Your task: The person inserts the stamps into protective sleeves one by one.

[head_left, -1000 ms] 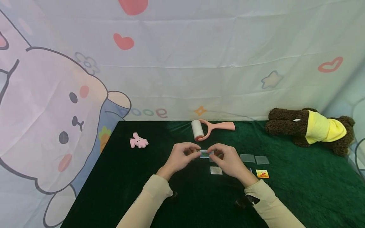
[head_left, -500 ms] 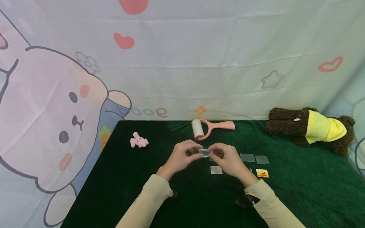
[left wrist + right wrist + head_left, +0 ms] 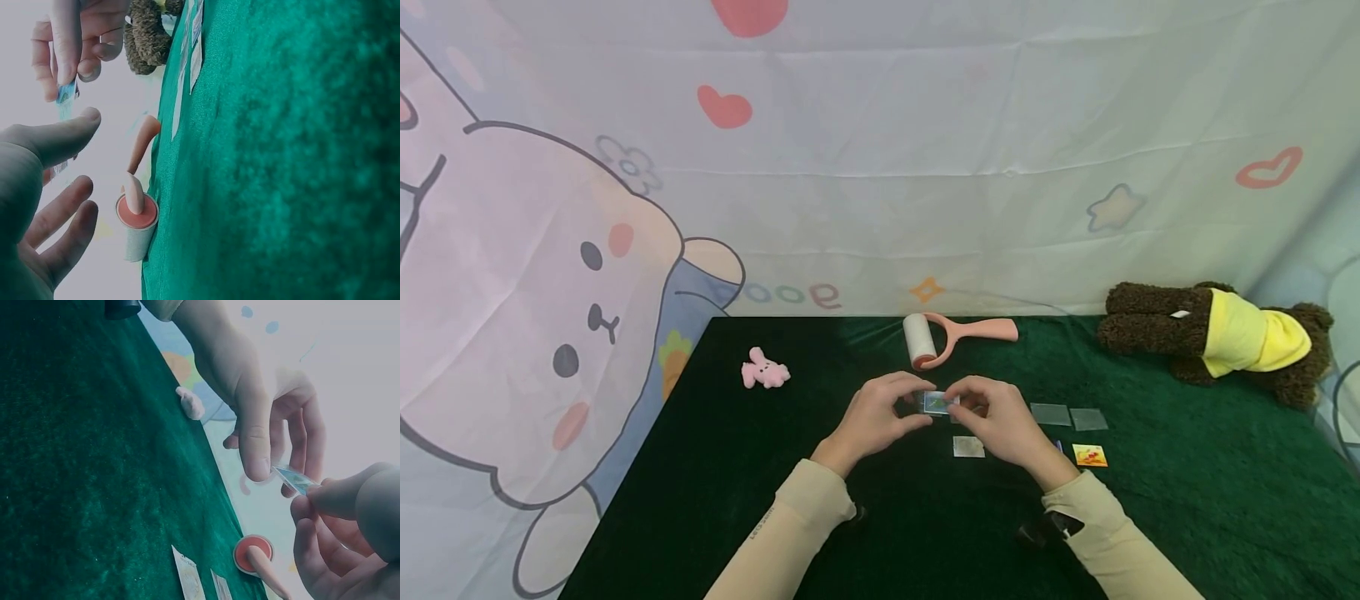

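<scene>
My right hand (image 3: 1000, 423) pinches a small blue-green picture card (image 3: 936, 403), with what looks like a clear sleeve around it, by its right end. Facing it, my left hand (image 3: 878, 412) has thumb and fingers spread apart at the card's left end. In the right wrist view the left thumb (image 3: 255, 447) has its tip right by the card's corner. The left wrist view shows the card (image 3: 66, 94) hanging from the right fingertips, partly behind the left thumb. Below the hands, a small pale square (image 3: 968, 447) lies on the dark green cloth (image 3: 910, 517).
Two clear sleeves (image 3: 1051, 415) and a yellow-orange picture card (image 3: 1090, 456) lie right of the hands. Behind them is a pink-handled lint roller (image 3: 977, 331). A pink plush toy (image 3: 765, 370) sits left; a brown teddy bear (image 3: 1157, 322) in yellow lies far right.
My left thumb has moved down and away from the card, widening the gap to the index finger. More of the card's face shows now. The right hand stays nearly still.
</scene>
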The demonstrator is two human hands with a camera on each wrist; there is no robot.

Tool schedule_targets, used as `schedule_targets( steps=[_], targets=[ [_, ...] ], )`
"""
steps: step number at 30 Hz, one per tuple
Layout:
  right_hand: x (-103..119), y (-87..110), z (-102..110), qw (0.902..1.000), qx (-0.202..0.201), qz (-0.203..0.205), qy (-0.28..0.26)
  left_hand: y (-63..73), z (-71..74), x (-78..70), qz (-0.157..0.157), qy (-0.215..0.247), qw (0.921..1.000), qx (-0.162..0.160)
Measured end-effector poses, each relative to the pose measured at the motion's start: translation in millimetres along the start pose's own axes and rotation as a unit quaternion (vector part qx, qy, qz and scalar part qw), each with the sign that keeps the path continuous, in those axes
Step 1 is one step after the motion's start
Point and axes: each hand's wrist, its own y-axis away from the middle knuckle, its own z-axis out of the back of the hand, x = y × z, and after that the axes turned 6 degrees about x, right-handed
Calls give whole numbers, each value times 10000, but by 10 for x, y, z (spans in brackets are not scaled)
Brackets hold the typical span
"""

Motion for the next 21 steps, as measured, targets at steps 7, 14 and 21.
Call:
schedule_targets(
  steps=[7,14,21],
  targets=[
    [7,-3,-14,10000,42,9,36,-9,9,-34,118,-405,9991,58],
    [11,-4,-20,9999,144,-15,21,-11,-1,-54,203,-416,9989,98],
    [24,-9,29,9997,205,-14,-153,-13,6,-39,197,-306,9993,74]
  ],
)
